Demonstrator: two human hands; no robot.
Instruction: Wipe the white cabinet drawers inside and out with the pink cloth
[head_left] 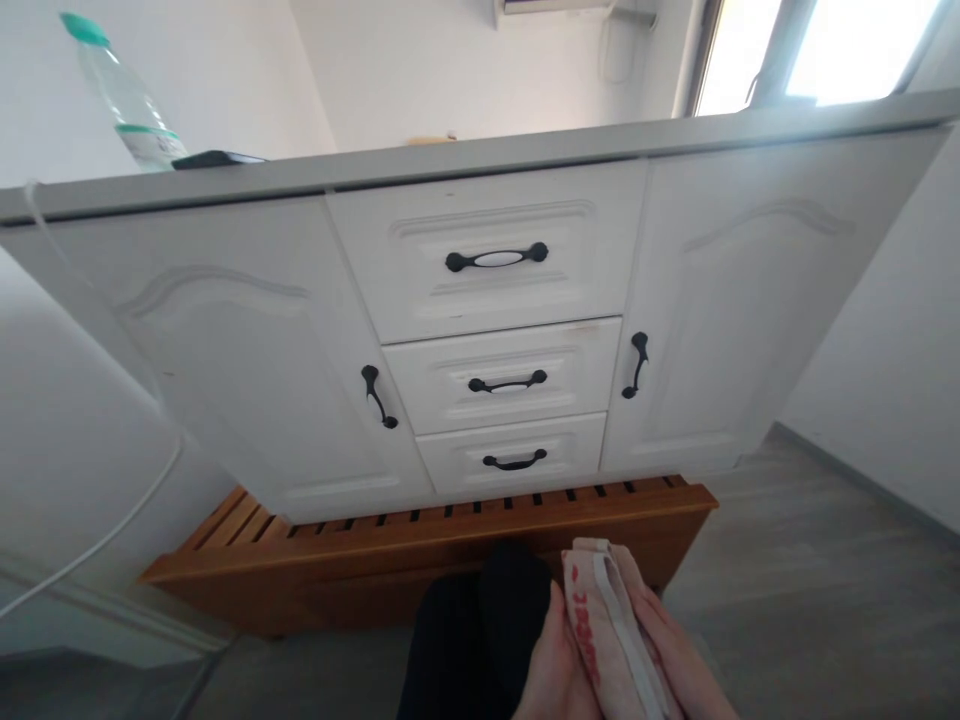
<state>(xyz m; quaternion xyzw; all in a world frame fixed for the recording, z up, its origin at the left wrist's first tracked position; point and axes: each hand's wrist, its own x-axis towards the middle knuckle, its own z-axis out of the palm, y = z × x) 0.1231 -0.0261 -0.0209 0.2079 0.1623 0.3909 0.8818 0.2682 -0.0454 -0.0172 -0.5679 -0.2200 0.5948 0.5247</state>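
Both hands are sitting low at the bottom edge of the view, pressing a folded pinkish cloth (609, 625) between them. The left hand (553, 665) is cupping its left face, the right hand (679, 655) is flattening against its right face, fingers closed along the fabric, not spread. The cloth is standing on edge, white trim running along the top fold, well in front of the cabinet (480, 330) and above the floor (810, 600).

Progress, as a judgement: the cloth is looking already folded into a narrow bundle and is being held, not put anywhere. All three drawers and both doors are showing shut; the top drawer handle (496, 258) is untouched.

Writing: red print is running down the cloth's left face, too skewed to read. The label on the plastic bottle (124, 95) on the desk (480, 150) is unreadable too. A dark flat object (217, 158) is lying beside it. A white cable (97, 545) is hanging at left, over the wooden slatted platform (420, 545).
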